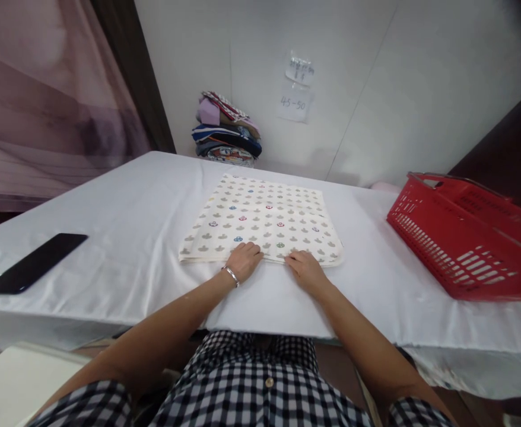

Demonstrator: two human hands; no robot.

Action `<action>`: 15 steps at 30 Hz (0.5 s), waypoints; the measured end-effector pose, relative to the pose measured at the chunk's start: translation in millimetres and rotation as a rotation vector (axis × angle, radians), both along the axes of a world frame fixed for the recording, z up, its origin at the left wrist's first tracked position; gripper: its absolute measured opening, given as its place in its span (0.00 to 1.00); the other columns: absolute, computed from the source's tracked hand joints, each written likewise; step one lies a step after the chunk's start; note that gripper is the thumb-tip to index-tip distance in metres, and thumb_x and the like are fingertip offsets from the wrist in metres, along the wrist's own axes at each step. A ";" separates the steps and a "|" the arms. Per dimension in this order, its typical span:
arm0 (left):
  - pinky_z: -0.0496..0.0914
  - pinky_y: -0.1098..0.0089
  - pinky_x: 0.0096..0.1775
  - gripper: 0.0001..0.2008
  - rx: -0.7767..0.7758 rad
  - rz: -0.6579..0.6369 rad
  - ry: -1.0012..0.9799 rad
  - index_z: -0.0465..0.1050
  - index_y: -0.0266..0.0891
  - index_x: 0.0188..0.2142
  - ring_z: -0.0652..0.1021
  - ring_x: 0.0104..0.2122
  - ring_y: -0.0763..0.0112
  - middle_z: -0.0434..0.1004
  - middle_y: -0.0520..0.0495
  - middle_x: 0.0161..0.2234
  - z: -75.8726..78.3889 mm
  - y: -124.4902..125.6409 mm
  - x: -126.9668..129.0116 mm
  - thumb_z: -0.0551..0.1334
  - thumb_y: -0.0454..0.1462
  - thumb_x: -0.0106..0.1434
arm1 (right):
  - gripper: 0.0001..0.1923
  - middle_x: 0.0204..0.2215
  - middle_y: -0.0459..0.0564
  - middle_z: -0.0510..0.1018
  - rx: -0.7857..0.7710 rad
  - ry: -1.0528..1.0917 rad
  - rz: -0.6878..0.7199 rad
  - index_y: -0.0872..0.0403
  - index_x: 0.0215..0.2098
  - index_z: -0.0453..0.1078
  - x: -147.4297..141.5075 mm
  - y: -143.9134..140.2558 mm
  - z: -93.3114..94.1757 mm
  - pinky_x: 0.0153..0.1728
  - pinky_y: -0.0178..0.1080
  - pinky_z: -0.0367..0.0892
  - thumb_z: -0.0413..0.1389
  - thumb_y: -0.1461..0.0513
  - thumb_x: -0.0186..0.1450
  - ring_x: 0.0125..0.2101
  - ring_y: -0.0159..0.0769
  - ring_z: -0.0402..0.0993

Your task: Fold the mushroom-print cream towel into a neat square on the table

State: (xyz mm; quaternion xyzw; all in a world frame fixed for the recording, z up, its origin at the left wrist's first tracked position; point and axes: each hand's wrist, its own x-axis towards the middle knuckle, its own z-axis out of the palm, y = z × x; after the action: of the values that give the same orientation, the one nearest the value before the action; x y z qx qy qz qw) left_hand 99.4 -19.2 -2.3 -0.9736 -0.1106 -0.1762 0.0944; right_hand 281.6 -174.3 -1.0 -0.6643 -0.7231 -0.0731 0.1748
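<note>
A cream folded cloth lies flat in the middle of the white-covered table, printed with rows of small grey motifs and a few blue, red and green ones. Its layers show along the near edge. My left hand, with a silver bracelet at the wrist, grips that edge left of its middle, fingers bent over the top. A little to the right, my right hand is closed on the same edge, fingertips on the print and thumb side tucked low. Both thumbs are mostly hidden.
A red plastic basket stands on the table at the right. A black flat phone-like slab lies at the left. Folded clothes are stacked behind the table against the wall, below paper signs. A pinkish curtain hangs at left.
</note>
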 end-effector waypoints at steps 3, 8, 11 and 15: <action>0.59 0.65 0.35 0.10 -0.008 0.010 0.013 0.72 0.38 0.33 0.68 0.34 0.66 0.71 0.45 0.33 -1.2 0.6 2.6 0.52 0.30 0.62 | 0.17 0.40 0.51 0.72 -0.033 -0.030 -0.003 0.52 0.46 0.68 -1.7 -0.8 2.8 0.39 0.38 0.57 0.46 0.70 0.63 0.38 0.37 0.62; 0.59 0.65 0.35 0.09 -0.027 0.023 0.058 0.71 0.38 0.35 0.68 0.35 0.65 0.71 0.45 0.34 2.5 -4.3 -0.5 0.52 0.30 0.62 | 0.18 0.39 0.52 0.72 -0.087 -0.074 -0.034 0.53 0.46 0.68 -2.7 1.1 4.8 0.39 0.39 0.58 0.45 0.71 0.62 0.38 0.38 0.62; 0.60 0.65 0.35 0.08 -0.057 0.029 0.067 0.71 0.38 0.36 0.68 0.36 0.65 0.71 0.45 0.35 5.5 -6.8 -3.4 0.53 0.33 0.62 | 0.19 0.39 0.50 0.73 -0.111 0.023 -0.036 0.52 0.44 0.69 2.3 2.8 8.3 0.39 0.37 0.59 0.45 0.72 0.60 0.39 0.37 0.64; 0.61 0.65 0.36 0.08 -0.081 0.042 0.079 0.71 0.39 0.36 0.69 0.37 0.65 0.71 0.45 0.35 6.4 -5.4 -2.3 0.54 0.34 0.62 | 0.20 0.40 0.48 0.73 -0.136 0.219 -0.008 0.50 0.42 0.70 12.2 5.4 20.2 0.41 0.37 0.62 0.45 0.73 0.59 0.41 0.35 0.66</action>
State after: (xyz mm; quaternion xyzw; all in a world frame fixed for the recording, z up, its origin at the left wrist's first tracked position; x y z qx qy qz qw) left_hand 97.1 -24.6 4.2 -0.9803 -0.1343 -0.1308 0.0628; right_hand 293.8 -168.9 19.2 -0.6815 -0.7004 0.0484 0.2068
